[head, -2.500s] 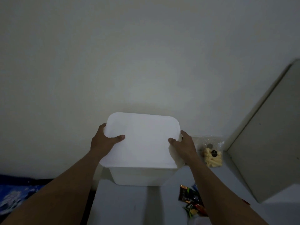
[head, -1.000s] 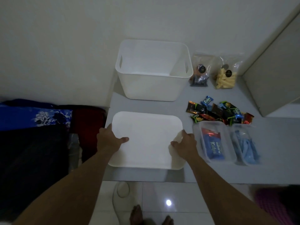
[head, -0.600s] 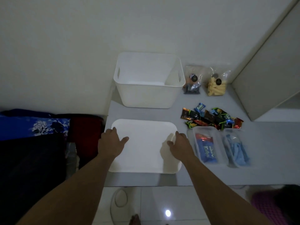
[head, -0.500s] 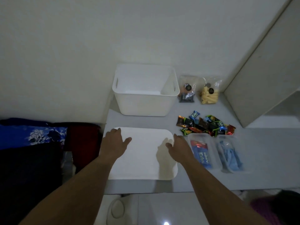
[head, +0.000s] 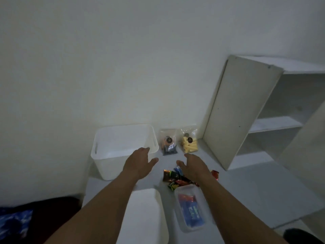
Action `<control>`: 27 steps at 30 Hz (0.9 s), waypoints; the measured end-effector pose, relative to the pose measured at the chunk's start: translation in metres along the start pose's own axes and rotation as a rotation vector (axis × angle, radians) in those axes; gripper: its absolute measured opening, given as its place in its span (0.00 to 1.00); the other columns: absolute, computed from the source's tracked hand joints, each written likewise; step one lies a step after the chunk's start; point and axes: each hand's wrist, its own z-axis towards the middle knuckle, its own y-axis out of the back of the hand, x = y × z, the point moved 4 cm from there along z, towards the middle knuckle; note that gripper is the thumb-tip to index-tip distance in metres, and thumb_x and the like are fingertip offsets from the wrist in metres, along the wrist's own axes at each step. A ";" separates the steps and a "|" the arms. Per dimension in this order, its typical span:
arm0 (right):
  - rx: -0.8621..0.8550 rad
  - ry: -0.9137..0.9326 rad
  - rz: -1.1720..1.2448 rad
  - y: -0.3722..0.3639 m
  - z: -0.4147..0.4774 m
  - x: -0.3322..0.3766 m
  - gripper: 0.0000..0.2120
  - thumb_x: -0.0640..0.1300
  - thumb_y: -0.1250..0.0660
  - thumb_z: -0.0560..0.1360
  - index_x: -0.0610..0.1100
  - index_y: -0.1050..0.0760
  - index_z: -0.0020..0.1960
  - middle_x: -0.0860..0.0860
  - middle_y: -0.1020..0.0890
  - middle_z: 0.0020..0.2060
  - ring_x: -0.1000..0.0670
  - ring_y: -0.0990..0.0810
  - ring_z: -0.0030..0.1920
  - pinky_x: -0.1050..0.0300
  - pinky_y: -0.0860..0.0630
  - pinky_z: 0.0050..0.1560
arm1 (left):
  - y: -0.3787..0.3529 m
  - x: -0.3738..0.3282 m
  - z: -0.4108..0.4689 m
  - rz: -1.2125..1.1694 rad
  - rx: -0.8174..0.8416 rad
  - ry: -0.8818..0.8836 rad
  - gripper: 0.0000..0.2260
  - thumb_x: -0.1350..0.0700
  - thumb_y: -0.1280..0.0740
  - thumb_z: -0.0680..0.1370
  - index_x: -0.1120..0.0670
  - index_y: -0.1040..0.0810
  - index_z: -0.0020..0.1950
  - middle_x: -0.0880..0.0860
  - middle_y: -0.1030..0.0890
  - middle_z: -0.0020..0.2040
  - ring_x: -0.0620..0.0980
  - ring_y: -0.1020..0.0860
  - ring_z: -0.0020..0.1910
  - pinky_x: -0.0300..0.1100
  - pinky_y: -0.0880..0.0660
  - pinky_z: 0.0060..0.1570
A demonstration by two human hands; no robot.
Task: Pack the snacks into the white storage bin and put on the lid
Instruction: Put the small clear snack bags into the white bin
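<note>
The white storage bin (head: pixel 112 155) stands open and empty against the wall. Its white lid (head: pixel 146 217) lies flat on the grey table near me, partly under my left forearm. My left hand (head: pixel 140 162) is open in front of the bin's near right corner. My right hand (head: pixel 193 166) is open, hovering over a pile of small colourful snack packets (head: pixel 173 178). Behind stand a clear bag of dark snacks (head: pixel 168 143) and a clear bag of yellow sticks (head: pixel 189 142). A clear box with a blue-red pack (head: pixel 190 208) lies by my right forearm.
The grey table (head: pixel 255 187) runs to the right. A beige cabinet panel (head: pixel 237 111) leans up at the back right, with white shelves (head: pixel 274 124) behind it. Dark red and blue patterned cloth (head: pixel 15 224) lies at the lower left, beside the table.
Both hands took the lid off the bin, set it on the table and let go. They have since moved forward toward the bin and snacks; the camera tilted up.
</note>
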 end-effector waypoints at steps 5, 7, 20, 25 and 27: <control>-0.078 0.011 -0.027 0.045 0.051 -0.031 0.24 0.58 0.40 0.79 0.42 0.28 0.66 0.43 0.22 0.61 0.43 0.23 0.59 0.54 0.26 0.55 | 0.002 -0.051 0.062 -0.020 -0.015 -0.063 0.29 0.41 0.39 0.80 0.54 0.36 0.76 0.54 0.32 0.75 0.53 0.35 0.74 0.45 0.38 0.71; -0.084 0.028 -0.015 0.057 0.079 -0.045 0.22 0.57 0.39 0.79 0.42 0.27 0.65 0.43 0.21 0.60 0.42 0.23 0.59 0.53 0.25 0.55 | -0.003 -0.071 0.088 -0.049 -0.021 -0.075 0.27 0.42 0.37 0.79 0.55 0.32 0.74 0.55 0.29 0.72 0.54 0.31 0.71 0.44 0.35 0.67; 0.033 0.037 0.071 0.050 0.280 -0.139 0.34 0.58 0.38 0.79 0.39 0.42 0.77 0.42 0.33 0.73 0.41 0.32 0.72 0.48 0.33 0.70 | -0.107 -0.094 0.248 -0.208 -0.109 0.254 0.23 0.46 0.34 0.78 0.59 0.26 0.67 0.59 0.22 0.64 0.58 0.25 0.64 0.46 0.29 0.60; 0.038 0.000 0.234 0.011 0.336 -0.166 0.34 0.53 0.34 0.78 0.37 0.42 0.76 0.40 0.32 0.71 0.41 0.32 0.72 0.51 0.33 0.68 | -0.155 -0.064 0.273 -0.133 -0.163 0.427 0.25 0.46 0.36 0.79 0.61 0.31 0.69 0.61 0.25 0.64 0.61 0.28 0.64 0.51 0.28 0.59; 0.013 -0.040 0.322 -0.003 0.352 -0.175 0.34 0.52 0.32 0.77 0.38 0.40 0.75 0.41 0.29 0.69 0.41 0.29 0.70 0.50 0.30 0.66 | -0.169 -0.054 0.281 -0.131 -0.181 0.488 0.28 0.46 0.36 0.79 0.62 0.35 0.73 0.61 0.28 0.68 0.61 0.30 0.66 0.52 0.29 0.61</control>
